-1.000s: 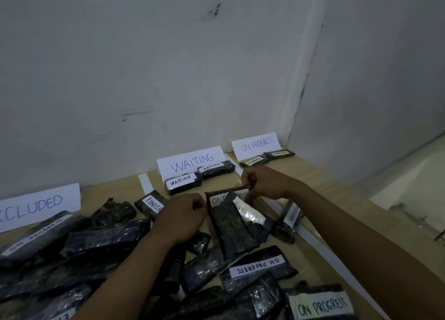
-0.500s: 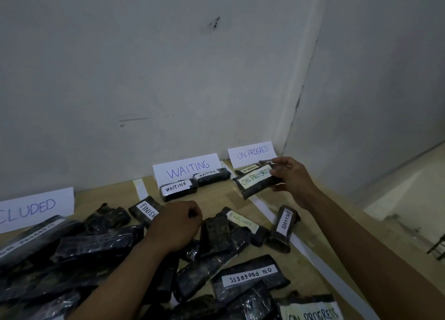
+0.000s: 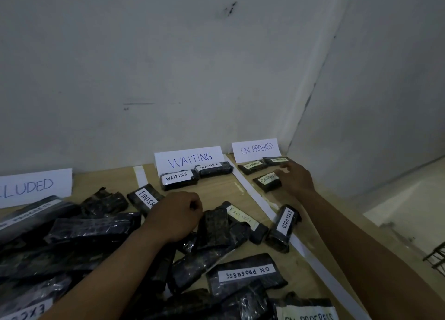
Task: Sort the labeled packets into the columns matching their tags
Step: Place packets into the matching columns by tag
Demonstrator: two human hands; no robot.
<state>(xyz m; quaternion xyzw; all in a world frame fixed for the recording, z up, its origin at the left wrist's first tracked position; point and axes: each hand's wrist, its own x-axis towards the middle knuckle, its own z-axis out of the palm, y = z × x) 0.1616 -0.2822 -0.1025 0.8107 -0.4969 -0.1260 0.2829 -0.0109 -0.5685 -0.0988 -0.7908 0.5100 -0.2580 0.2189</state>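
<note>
Right now the R hand [image 3: 295, 179] is over the far-right column, palm down, fingers loose & apart. Its thumb tip touches the right end of the front ON PROGRESS packet [image 3: 266, 182] but isn't clamped on it. That packet lies flat on the worktop [image 3: 216, 189], just in front of the rear pair [image 3: 251, 166] w/ the same tag, below the ON PROGRESS sign [image 3: 255, 150].

L hand [image 3: 175, 213] is a curled fist resting on the unsorted pile [image 3: 72, 235]; can't tell if anything's gripped under the fingers.

Packets are flat dark oblongs in shiny, crinkled plastic wrap, each w/ a white paper strip lettered by hand. Signs are white paper cards in blue marker, leaning on the grey wall [image 3: 168, 67]. Worktop is pale wood. A white tape strip [image 3: 260, 204] splits the columns. Two WAITING packets [image 3: 179, 179] sit side by side at the foot of the WAITING sign [image 3: 189, 162]. One EXCLUDED packet [image 3: 285, 223] lies by the strip, near the R forearm.
</note>
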